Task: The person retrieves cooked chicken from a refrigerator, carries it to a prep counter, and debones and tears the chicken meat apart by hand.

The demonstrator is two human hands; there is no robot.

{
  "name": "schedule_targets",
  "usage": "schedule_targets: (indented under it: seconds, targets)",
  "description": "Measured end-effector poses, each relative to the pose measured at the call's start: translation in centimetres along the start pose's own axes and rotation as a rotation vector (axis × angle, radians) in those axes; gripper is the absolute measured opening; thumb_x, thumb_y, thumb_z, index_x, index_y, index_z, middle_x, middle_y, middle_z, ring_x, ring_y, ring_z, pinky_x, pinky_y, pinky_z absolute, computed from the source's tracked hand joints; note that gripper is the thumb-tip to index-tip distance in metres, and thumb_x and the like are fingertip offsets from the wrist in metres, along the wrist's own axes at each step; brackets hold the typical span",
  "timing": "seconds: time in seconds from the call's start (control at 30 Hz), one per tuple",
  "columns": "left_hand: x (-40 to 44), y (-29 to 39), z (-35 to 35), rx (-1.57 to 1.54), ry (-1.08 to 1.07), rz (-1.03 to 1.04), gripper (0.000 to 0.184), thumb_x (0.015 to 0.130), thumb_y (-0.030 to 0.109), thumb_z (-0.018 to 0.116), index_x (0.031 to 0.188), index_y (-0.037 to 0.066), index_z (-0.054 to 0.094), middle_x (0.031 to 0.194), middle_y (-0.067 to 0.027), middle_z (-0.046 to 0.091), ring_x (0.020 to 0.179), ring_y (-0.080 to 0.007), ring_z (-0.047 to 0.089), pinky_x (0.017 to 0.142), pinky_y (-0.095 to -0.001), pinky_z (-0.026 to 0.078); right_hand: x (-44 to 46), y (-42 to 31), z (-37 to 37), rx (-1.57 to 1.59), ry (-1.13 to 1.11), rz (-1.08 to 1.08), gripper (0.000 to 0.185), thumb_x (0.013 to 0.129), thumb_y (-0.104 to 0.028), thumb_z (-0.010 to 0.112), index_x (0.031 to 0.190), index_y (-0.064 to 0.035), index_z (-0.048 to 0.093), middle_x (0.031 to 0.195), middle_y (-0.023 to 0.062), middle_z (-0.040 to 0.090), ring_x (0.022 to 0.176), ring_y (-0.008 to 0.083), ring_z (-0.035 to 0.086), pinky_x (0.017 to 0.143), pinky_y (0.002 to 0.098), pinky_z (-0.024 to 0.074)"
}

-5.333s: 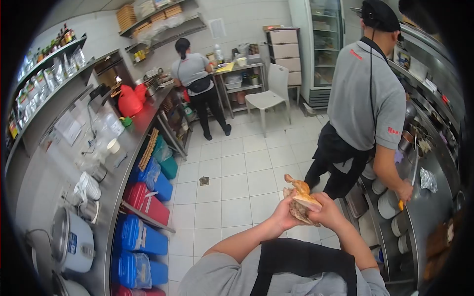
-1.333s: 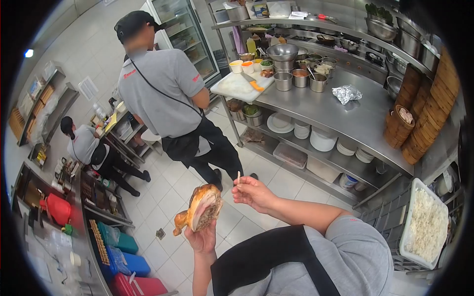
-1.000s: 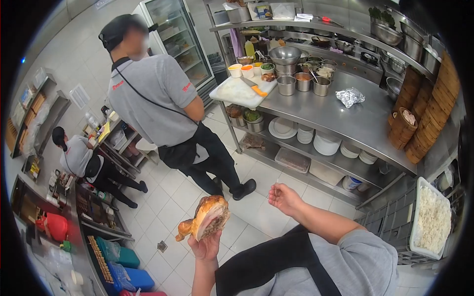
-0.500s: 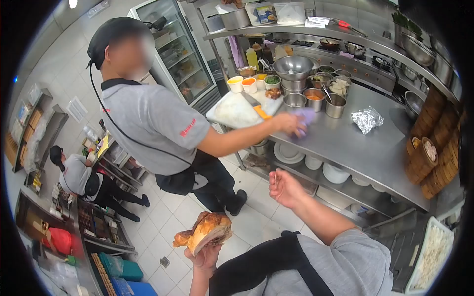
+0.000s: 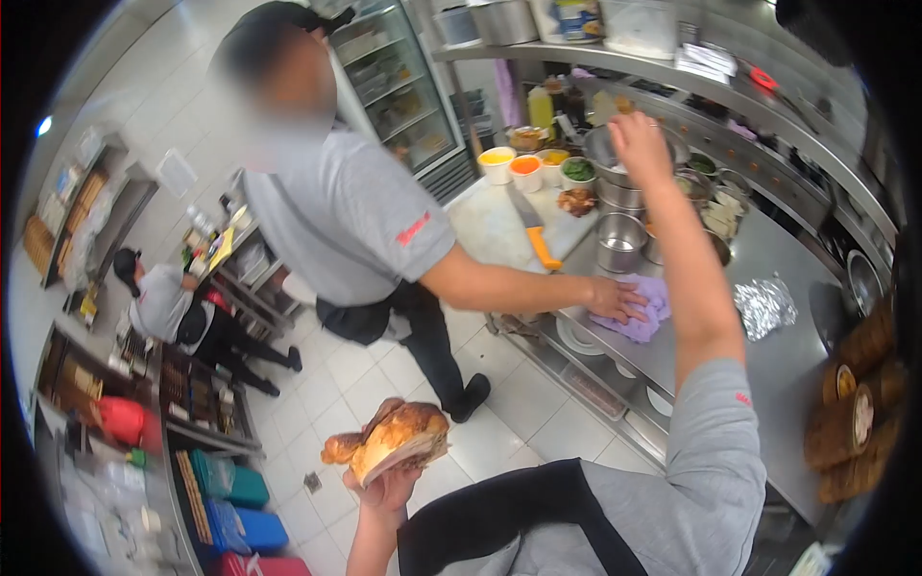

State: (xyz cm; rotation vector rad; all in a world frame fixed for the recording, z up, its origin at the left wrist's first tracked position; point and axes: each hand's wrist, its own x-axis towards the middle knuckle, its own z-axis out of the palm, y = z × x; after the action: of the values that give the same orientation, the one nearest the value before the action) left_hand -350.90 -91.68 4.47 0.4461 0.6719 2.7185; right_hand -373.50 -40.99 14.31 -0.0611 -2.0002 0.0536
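Observation:
My left hand [image 5: 386, 492] holds a piece of roast chicken [image 5: 399, 440] from below, its browned skin up and the pale cut meat facing right. Stretched far forward, my right hand [image 5: 642, 146] is over the large metal bowl [image 5: 603, 154] on the steel counter. Its fingers are bent together; whatever is between them, if anything, is hidden. Below that arm, a co-worker's hand [image 5: 619, 300] presses a purple cloth [image 5: 642, 315] on the counter. A small metal pot [image 5: 621, 240] stands between the bowl and the cloth.
A knife with an orange handle [image 5: 540, 240] lies on the white cutting board [image 5: 480, 226], near cups of chopped ingredients [image 5: 525, 171]. Crumpled foil [image 5: 765, 307] and bamboo steamers [image 5: 840, 422] are at right. The co-worker [image 5: 336, 211] stands close at left; another person [image 5: 173, 302] works farther back.
My right hand has moved forward and up from near my body to over the bowl. The co-worker's hand and cloth have moved right and toward me along the counter. The chicken stays in my left hand.

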Motion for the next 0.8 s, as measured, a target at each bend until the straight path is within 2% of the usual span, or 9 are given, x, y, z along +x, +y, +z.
schedule_targets:
  seconds: [0.03,0.07,0.1,0.13,0.2,0.33,0.43,0.6,0.8]
  targets:
    - [1.2,-0.2,0.6,-0.023,-0.072,-0.025,0.097,0.065,0.034,0.079,0.136,0.002,0.023,0.135,-0.0178,0.031,0.122,-0.0362,0.042,0.086,-0.0440,0.054,0.7,1.8,1.8,-0.262,-0.363,0.134,0.036,0.086,-0.039,0.054,0.099,-0.0068,0.063,0.101,0.0150,0.062,0.096,0.0333,0.058,0.081,0.0444,0.0462]
    - [1.7,0.2,0.0,-0.011,-0.081,-0.094,0.089,0.065,0.035,0.078,0.135,0.005,0.030,0.138,-0.0173,0.027,0.122,-0.0388,0.040,0.086,-0.0451,0.053,1.8,-0.2,-0.2,-0.407,-0.561,0.270,0.042,0.083,-0.043,0.057,0.099,-0.0050,0.063,0.104,0.0173,0.063,0.099,0.0331,0.059,0.082,0.0453,0.0460]
    - [0.9,-0.1,-2.4,-0.026,-0.002,-0.041,0.078,0.067,0.035,0.075,0.132,0.012,0.039,0.140,-0.0179,0.028,0.121,-0.0412,0.041,0.087,-0.0478,0.051,2.6,-1.1,-0.2,-0.306,-0.535,0.287,0.042,0.082,-0.042,0.058,0.098,-0.0032,0.064,0.103,0.0189,0.063,0.097,0.0334,0.060,0.083,0.0434,0.0463]
    - [0.7,0.4,-4.2,-0.002,0.027,-0.095,0.069,0.069,0.036,0.073,0.129,0.019,0.044,0.140,-0.0178,0.030,0.122,-0.0418,0.041,0.087,-0.0508,0.050,1.5,-0.4,2.2,0.040,-0.151,0.203,0.042,0.082,-0.039,0.058,0.099,-0.0011,0.065,0.101,0.0191,0.063,0.097,0.0337,0.060,0.084,0.0414,0.0460]
    - [1.6,0.9,-5.5,-0.014,0.050,-0.121,0.072,0.068,0.037,0.073,0.131,0.022,0.042,0.137,-0.0156,0.037,0.121,-0.0396,0.042,0.091,-0.0481,0.048,1.1,-2.5,4.2,0.411,-0.099,0.121,0.035,0.088,-0.028,0.056,0.107,0.0007,0.061,0.104,0.0154,0.063,0.098,0.0275,0.060,0.086,0.0345,0.0440]
    - [3.2,2.5,-6.3,-0.118,0.052,-0.101,0.071,0.069,0.030,0.074,0.131,0.018,0.039,0.133,-0.0126,0.040,0.123,-0.0334,0.042,0.095,-0.0474,0.045,-5.1,-13.5,2.4,1.160,-0.277,0.499,0.024,0.095,-0.020,0.047,0.105,0.0001,0.058,0.096,0.0027,0.056,0.089,0.0102,0.053,0.078,0.0228,0.0412]
    - [6.1,4.7,-8.7,-0.170,-0.022,-0.082,0.068,0.073,0.025,0.072,0.131,0.017,0.038,0.131,-0.0108,0.042,0.122,-0.0305,0.043,0.096,-0.0458,0.045,-10.4,-18.7,4.7,1.298,-0.398,0.272,0.018,0.095,-0.016,0.046,0.096,-0.0012,0.056,0.082,-0.0002,0.052,0.069,0.0061,0.043,0.064,0.0197,0.0355]
    - [9.5,6.8,-10.6,-0.074,-0.048,-0.135,0.072,0.072,0.029,0.074,0.132,0.015,0.036,0.129,-0.0095,0.045,0.121,-0.0267,0.044,0.098,-0.0445,0.043,-14.1,-27.9,-0.1,1.453,-0.902,0.697,0.036,0.091,-0.025,0.051,0.121,-0.0046,0.047,0.086,0.0027,0.059,0.069,0.0067,0.051,0.056,0.0198,0.0406]
    - [17.2,6.8,-14.7,0.147,-0.014,-0.270,0.065,0.076,0.031,0.070,0.129,0.012,0.038,0.130,-0.0092,0.045,0.122,-0.0268,0.044,0.101,-0.0470,0.037,-14.8,-31.2,3.5,1.780,-1.021,1.084,0.056,0.091,-0.029,0.052,0.139,-0.0118,0.028,0.120,0.0092,0.046,0.102,0.0197,0.052,0.080,0.0375,0.0484]
